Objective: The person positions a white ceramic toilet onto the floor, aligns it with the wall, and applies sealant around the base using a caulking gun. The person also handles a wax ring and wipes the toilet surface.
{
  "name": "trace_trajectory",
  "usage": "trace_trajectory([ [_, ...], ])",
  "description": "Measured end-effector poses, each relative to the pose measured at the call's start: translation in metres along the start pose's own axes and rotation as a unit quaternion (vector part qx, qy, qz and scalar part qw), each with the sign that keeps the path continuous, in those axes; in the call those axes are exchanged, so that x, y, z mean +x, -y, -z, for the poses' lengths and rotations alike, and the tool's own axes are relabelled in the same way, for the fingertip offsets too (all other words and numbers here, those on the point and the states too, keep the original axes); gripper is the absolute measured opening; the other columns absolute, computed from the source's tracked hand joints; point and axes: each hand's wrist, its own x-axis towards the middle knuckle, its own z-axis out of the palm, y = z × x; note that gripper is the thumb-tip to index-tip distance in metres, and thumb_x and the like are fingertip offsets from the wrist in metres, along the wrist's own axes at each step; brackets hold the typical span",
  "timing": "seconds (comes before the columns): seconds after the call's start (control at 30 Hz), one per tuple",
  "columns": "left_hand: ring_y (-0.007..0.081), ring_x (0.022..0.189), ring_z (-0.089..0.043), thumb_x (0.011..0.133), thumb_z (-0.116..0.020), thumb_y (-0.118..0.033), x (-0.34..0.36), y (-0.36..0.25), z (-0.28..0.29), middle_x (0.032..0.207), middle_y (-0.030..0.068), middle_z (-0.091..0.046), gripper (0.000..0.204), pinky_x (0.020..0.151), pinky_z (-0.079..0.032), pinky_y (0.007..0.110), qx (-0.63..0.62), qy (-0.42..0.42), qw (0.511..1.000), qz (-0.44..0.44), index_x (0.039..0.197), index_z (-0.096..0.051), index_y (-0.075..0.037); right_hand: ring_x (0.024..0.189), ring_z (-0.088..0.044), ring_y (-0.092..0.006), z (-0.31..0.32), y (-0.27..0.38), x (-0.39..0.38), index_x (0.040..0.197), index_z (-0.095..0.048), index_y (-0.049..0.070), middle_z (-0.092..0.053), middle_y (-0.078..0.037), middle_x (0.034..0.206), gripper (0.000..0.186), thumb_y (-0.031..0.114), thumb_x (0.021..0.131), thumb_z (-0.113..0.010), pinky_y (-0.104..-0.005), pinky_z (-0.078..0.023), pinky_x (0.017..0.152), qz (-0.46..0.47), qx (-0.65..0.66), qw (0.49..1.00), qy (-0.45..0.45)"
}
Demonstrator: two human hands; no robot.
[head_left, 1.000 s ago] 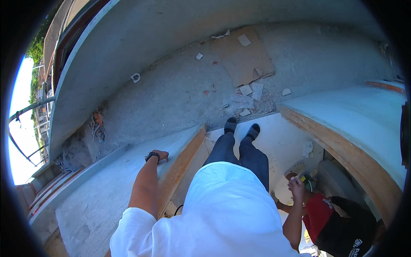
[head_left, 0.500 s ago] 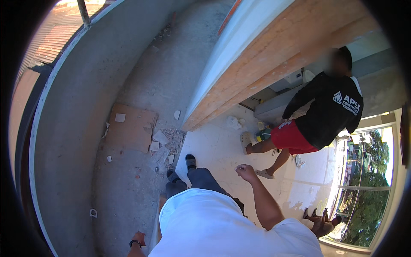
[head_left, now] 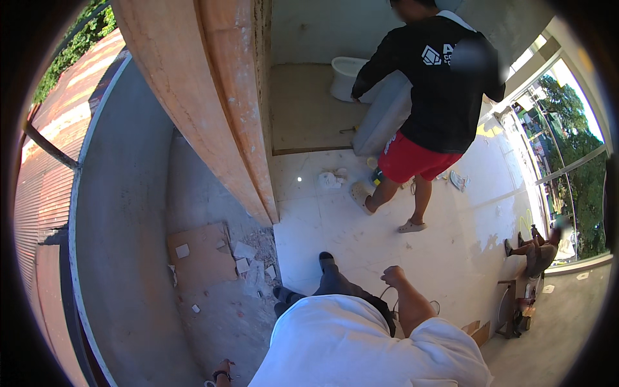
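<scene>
My right hand [head_left: 393, 276] hangs out in front of my right side over the white tiled floor [head_left: 309, 226]. Its fingers are curled in, and whatever they may hold is hidden. My left hand [head_left: 224, 367], with a dark band at the wrist, is low at the bottom edge over the grey concrete floor. Too little of its fingers shows to tell their shape. A white ring-shaped piece [head_left: 209, 383] lies by it, partly cut off by the frame. Neither hand visibly touches anything around it.
A wooden door frame [head_left: 225, 109] rises ahead. Beyond it stand a white toilet [head_left: 345, 77] and a person in a black top [head_left: 438, 84]. Cardboard [head_left: 203, 258] and broken tile pieces [head_left: 245, 250] lie left of my feet. Another person [head_left: 541, 255] sits far right.
My view has turned rightward, bringing the room with the toilet into sight past the door frame. My feet have shifted. My right hand has moved a little right and down in the picture.
</scene>
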Motion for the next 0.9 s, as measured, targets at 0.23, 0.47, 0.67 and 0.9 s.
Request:
trace_trajectory([
  [0.23, 0.0383, 0.105, -0.064, 0.064, -0.078, -0.042, -0.017, -0.215, 0.110, 0.116, 0.0210, -0.066, 0.073, 0.092, -0.052, 0.043, 0.100, -0.291, 0.910, -0.277, 0.125, -0.058, -0.007, 0.080, -0.070, -0.0248, 0.050, 0.006, 0.017, 0.079, -0.076, 0.008, -0.072, -0.009, 0.074, 0.036, 0.043, 0.083, -0.067, -0.0369, -0.054, 0.081, -0.152, 0.252, 0.951, -0.088],
  [0.47, 0.0278, 0.100, -0.063, 0.087, -0.066, -0.030, -0.167, -0.489, 0.060, 0.124, 0.0113, -0.059, 0.073, 0.091, -0.050, 0.043, -0.450, 0.193, 0.787, -0.375, 0.150, -0.035, -0.013, 0.083, -0.070, -0.0284, 0.118, -0.017, 0.071, 0.085, -0.076, 0.009, -0.073, -0.012, 0.083, 0.029, 0.037, 0.080, -0.072, -0.0405, -0.054, 0.081, -0.082, 0.262, 0.960, -0.057],
  [0.67, 0.0297, 0.106, -0.062, 0.085, -0.066, -0.037, -0.249, -0.612, 0.061, 0.122, 0.0115, -0.059, 0.054, 0.093, -0.050, 0.044, -0.406, 0.296, 0.751, -0.429, 0.131, -0.050, -0.014, 0.079, -0.070, -0.0274, 0.202, -0.001, 0.084, 0.081, -0.075, 0.007, -0.071, -0.013, 0.076, 0.031, 0.037, 0.084, -0.071, -0.0383, -0.054, 0.075, 0.070, 0.328, 0.938, -0.091],
  [0.9, 0.0390, 0.109, -0.061, 0.086, -0.064, -0.044, -0.291, -0.669, 0.102, 0.130, 0.0228, -0.051, 0.064, 0.099, -0.049, 0.054, -0.472, 0.366, 0.686, -0.416, 0.135, -0.044, -0.008, 0.072, -0.068, -0.0264, 0.302, 0.071, 0.116, 0.096, -0.072, 0.002, -0.071, -0.014, 0.079, 0.033, 0.034, 0.087, -0.070, -0.0338, -0.054, 0.071, 0.168, 0.381, 0.903, -0.108],
])
